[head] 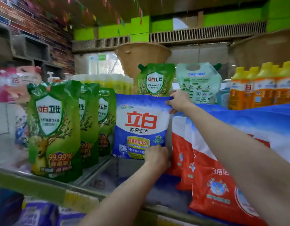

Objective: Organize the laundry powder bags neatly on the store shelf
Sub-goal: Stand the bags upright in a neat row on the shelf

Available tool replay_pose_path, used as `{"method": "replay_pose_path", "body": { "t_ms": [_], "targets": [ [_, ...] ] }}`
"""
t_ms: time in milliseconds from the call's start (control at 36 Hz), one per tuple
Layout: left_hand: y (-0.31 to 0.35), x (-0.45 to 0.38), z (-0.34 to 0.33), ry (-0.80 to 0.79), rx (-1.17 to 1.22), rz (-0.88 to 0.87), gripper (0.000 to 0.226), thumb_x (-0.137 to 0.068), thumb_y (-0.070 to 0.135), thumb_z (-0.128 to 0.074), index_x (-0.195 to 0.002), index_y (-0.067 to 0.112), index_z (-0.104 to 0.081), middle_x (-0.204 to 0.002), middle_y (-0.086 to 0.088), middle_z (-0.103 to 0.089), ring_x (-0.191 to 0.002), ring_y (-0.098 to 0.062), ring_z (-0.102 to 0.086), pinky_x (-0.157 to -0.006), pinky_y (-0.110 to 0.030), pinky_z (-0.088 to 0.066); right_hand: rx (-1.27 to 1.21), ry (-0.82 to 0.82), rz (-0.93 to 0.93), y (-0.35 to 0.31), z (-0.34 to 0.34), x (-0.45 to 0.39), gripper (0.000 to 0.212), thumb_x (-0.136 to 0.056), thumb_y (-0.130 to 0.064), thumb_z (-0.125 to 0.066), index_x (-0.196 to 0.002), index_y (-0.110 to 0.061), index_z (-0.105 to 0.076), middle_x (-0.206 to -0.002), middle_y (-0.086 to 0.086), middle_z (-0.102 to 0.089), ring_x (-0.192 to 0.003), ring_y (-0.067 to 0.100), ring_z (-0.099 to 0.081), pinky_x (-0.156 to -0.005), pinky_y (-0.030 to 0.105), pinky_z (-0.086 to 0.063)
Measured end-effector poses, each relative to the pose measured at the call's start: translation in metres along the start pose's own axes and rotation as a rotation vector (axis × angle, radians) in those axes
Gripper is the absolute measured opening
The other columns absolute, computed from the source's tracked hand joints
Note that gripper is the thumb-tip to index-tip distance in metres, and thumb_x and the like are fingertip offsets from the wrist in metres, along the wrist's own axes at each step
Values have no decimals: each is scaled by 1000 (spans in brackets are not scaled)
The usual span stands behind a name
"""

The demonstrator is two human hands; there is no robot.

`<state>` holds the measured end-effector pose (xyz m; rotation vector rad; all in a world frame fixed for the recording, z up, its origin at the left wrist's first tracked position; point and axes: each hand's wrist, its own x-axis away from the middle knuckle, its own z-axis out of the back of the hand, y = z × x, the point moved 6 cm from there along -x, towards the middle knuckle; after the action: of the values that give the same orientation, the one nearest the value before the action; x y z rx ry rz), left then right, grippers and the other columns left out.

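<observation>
Blue and white, the bag (pixel 141 126) stands upright at the back of the shelf (pixel 48 190), held by two grips: the right hand (pixel 179 101) pinches its top right corner, and the left hand (pixel 156 156) curls its fingers on the bottom right corner. Just left of the grips stands a row of green pouches (pixel 54 131); just right of them lean the red bags (pixel 211 176), with the nearest one close against the held bag's side. To do this step well, I judge the lower grip should steady the base flat on the shelf while the upper grip draws the top edge straight, so the face sits square to the front and level with the pouches, and the seam does not fold over. Letting go of the top first looks risky, since loose powder may slump and tip the bag. Hidden points: the left fingertips lie behind the hand, so how firmly they hold cannot be told; the bag's base and back are out of sight; the red bags run off the frame at right, and the shelf's left end is blurred.
</observation>
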<state>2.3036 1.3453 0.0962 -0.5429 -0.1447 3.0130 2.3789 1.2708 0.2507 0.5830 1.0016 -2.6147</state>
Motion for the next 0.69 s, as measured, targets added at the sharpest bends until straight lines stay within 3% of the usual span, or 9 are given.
{"method": "replay_pose_path", "body": {
  "t_ms": [56,194,250,306,361,417,500,611,694],
  "targets": [
    [-2,-1,-3,-12,5,2,29,-92,11,-50,-120,7,-58,-123,-12,-60,-115,-32,-56,-88,-37,-47,5,13,22,-6,4,-5,20,-92,-11,-56,-74,-5,-48,-66,19,-62,-27,5,-52,-46,22,-48],
    [-18,-3,-6,1,83,60,27,-91,7,-50,-117,5,-58,-122,-13,-59,-113,-31,-58,-87,-39,-48,-81,66,2,-20,18,-14,28,-93,-9,-54,-68,-9,-44,-46,9,-57,-25,8,-52,-34,19,-44],
    [-20,-3,-3,9,161,89,25,-89,17,-55,-111,6,-60,-118,-11,-61,-108,-30,-60,-82,-38,-49,-74,17,-41,-19,18,-10,27,-94,-9,-54,-68,-8,-46,-36,6,-56,-24,8,-51,-30,14,-40],
    [-18,-3,0,26,236,114,31,-88,32,-56,-105,7,-61,-113,-10,-62,-104,-30,-61,-78,-36,-48,-63,-34,-91,-12,16,-2,16,-95,-7,-50,-82,0,-55,-52,17,-64,-24,11,-51,-31,15,-41],
    [-11,-6,3,55,231,113,34,-90,38,-54,-104,8,-60,-111,-10,-62,-102,-29,-61,-77,-35,-47,-123,-97,-157,-2,12,6,27,-99,-5,-40,-118,12,-50,-92,34,-67,-24,20,-52,-28,22,-44],
    [-5,-10,5,74,189,100,33,-92,38,-53,-106,8,-60,-112,-10,-62,-102,-28,-61,-77,-34,-46,-176,-149,-186,1,9,10,40,-101,-8,-38,-136,11,-32,-117,40,-56,-26,24,-54,-30,27,-47],
    [-2,-18,5,77,155,118,31,-94,37,-52,-106,10,-60,-110,-8,-63,-101,-26,-62,-74,-32,-44,-185,-166,-159,1,9,10,49,-100,-8,-41,-142,7,-22,-121,42,-51,-38,28,-62,-38,30,-53],
    [1,-20,6,111,90,128,19,-94,24,-52,-106,11,-60,-110,-7,-65,-101,-25,-63,-76,-31,-46,-158,-140,-117,-3,10,12,41,-98,-1,-41,-136,12,-34,-112,43,-56,-60,35,-68,-64,40,-57],
    [-4,-20,6,82,33,104,20,-93,17,-51,-110,9,-59,-114,-9,-63,-105,-27,-61,-82,-33,-47,-111,-91,-96,-3,8,14,33,-96,0,-43,-126,14,-45,-106,37,-62,-77,36,-70,-68,39,-60]
  ]
}}
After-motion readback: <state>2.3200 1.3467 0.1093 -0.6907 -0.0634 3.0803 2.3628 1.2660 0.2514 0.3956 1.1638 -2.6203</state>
